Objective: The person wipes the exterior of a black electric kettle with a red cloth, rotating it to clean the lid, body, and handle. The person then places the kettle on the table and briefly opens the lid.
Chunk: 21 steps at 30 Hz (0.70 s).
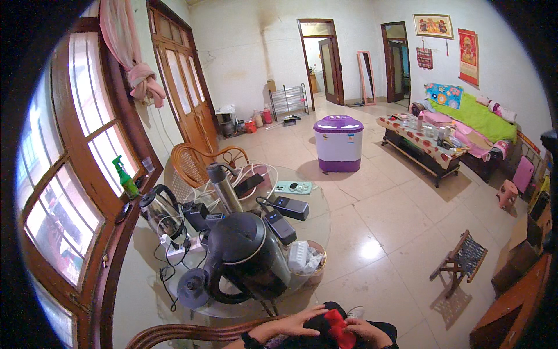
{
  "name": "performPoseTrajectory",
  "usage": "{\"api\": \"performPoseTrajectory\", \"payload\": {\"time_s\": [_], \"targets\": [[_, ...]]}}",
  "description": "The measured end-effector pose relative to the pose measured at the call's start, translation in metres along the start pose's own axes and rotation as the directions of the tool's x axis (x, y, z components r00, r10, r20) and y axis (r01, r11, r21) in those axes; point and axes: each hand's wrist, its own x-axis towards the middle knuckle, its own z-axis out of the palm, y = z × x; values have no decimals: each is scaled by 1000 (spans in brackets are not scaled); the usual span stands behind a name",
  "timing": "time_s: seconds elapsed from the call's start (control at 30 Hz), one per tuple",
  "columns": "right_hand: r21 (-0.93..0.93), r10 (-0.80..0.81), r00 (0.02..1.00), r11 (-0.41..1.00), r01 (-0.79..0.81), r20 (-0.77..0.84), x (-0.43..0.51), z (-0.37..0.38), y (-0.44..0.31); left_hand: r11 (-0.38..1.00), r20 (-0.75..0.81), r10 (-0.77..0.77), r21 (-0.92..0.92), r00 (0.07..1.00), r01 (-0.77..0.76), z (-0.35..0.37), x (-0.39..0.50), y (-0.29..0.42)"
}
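Note:
A red item [335,325], perhaps folded cloth, lies over my dark-clothed lap at the bottom of the head view. My right hand [364,332] has its fingertips closed on the item's right side. To its left, my left hand [298,322] is spread, thumb apart from the fingers, with its fingertips near the red item's upper left. Whether they touch it is unclear. Just ahead of my left hand stands a large dark electric kettle [248,257] on a round glass table [320,209].
The table also bears a steel thermos [223,187], a glass kettle [161,213], black power banks [292,208], a power strip [181,248] and tangled cables. A waste bin [322,257] stands beside it. Beyond are a purple-and-white washing machine [338,146], a low table [418,150] and a folding stool [462,257].

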Motion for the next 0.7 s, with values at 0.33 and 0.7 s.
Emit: {"api": "performPoseTrajectory", "payload": {"time_s": [0.33, 0.7], "targets": [[-440, -206, 899, 816, 376, 386, 12, 70, -98, 881, 22, -69, -468, 997, 71, 1, -7, 18], [-143, -152, 983, 976, 166, 104, 32, 82, -72, 576, -459, -815, -575, 354, 581, -70, -183, 58]]}}
